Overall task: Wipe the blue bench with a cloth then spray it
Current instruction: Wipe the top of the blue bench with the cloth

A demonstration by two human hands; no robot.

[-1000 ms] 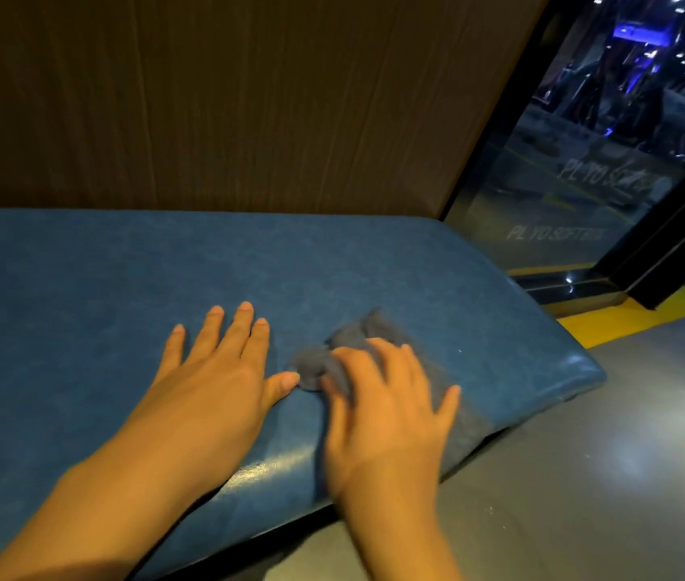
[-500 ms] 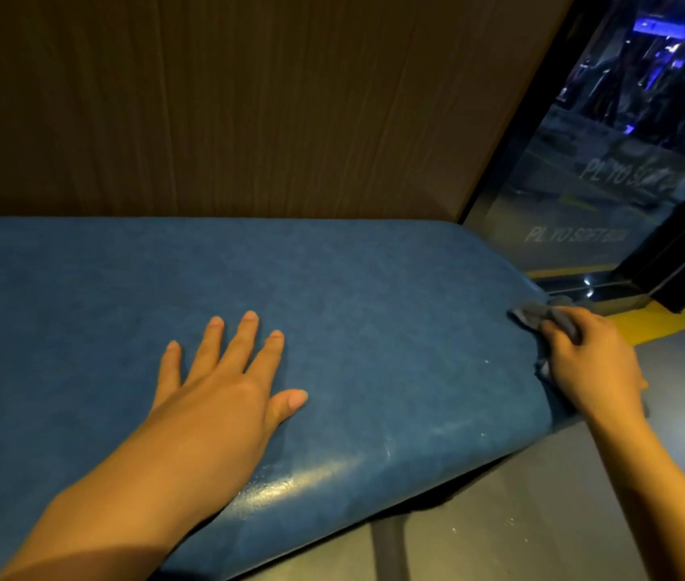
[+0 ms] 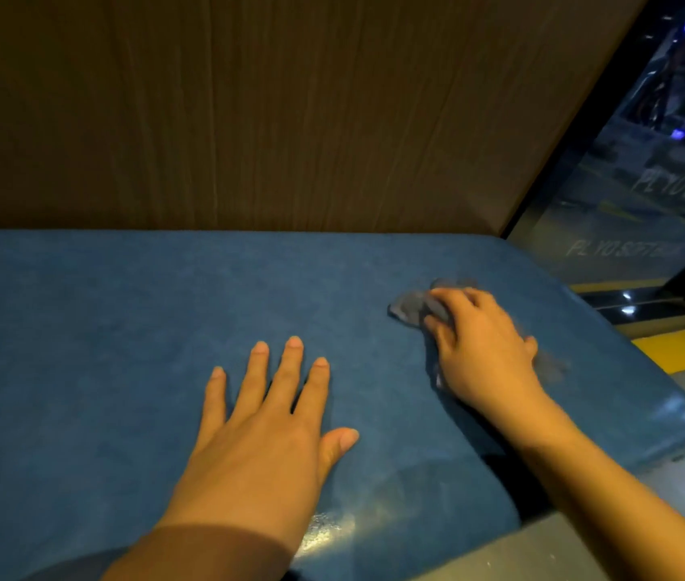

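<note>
The blue padded bench [image 3: 122, 320] fills the lower part of the head view, its right end rounded. My left hand [image 3: 265, 429] lies flat on the seat with fingers spread and nothing in it. To its right, my right hand [image 3: 479, 345] presses a crumpled grey cloth [image 3: 410, 306] onto the bench top; the cloth sticks out past my fingertips and a bit shows behind my wrist. No spray bottle is in view.
A brown wood-grain wall [image 3: 248, 111] rises directly behind the bench. A glass panel [image 3: 634, 211] with faint lettering stands at the right. Grey floor [image 3: 584, 547] with a yellow strip [image 3: 684, 350] lies beyond the bench's right end and front edge.
My right hand has swept the cloth from the bench's right end back leftward onto the seat top. Earlier it went from beside my left hand out to that end. The left hand stays flat.
</note>
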